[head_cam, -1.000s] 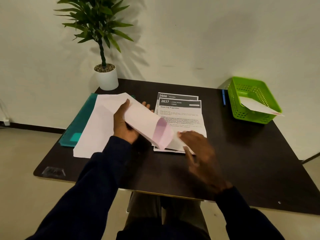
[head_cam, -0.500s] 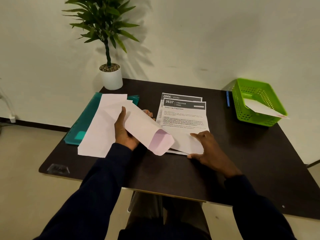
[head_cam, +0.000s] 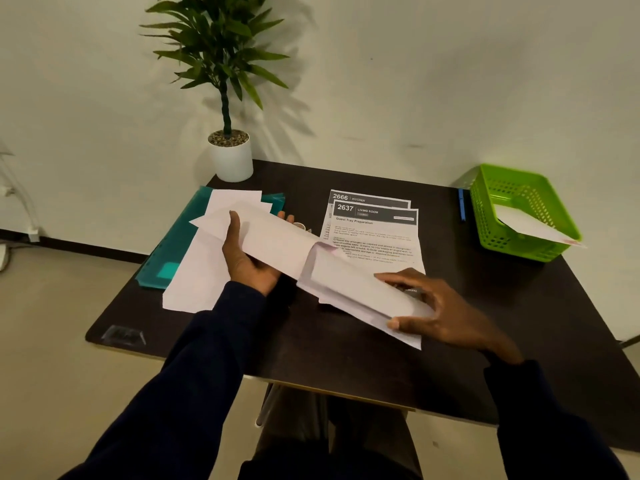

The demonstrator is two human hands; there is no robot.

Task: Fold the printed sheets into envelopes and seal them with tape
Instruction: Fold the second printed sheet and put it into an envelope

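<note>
Left hand [head_cam: 249,259] grips the long envelope [head_cam: 273,239] above the table [head_cam: 346,355], thumb [head_cam: 235,225] lying across the top face and the other fingers curled underneath, their tips peeking out past the far edge. Right hand [head_cam: 450,313] pinches the folded sheet [head_cam: 349,284], fingers [head_cam: 398,277] spread on top, thumb under the near edge. The sheet's far end meets the envelope's open mouth, midway between the two hands; whether it is inside yet, I cannot tell. Just beyond the right fingertips lie the printed sheets [head_cam: 377,233], flat and overlapping. Left of the left thumb, a stack of envelopes [head_cam: 194,278] sits on a teal folder [head_cam: 173,247]. Well right of the right hand stands a green basket [head_cam: 512,188], a blue pen [head_cam: 461,209] beside it.
</note>
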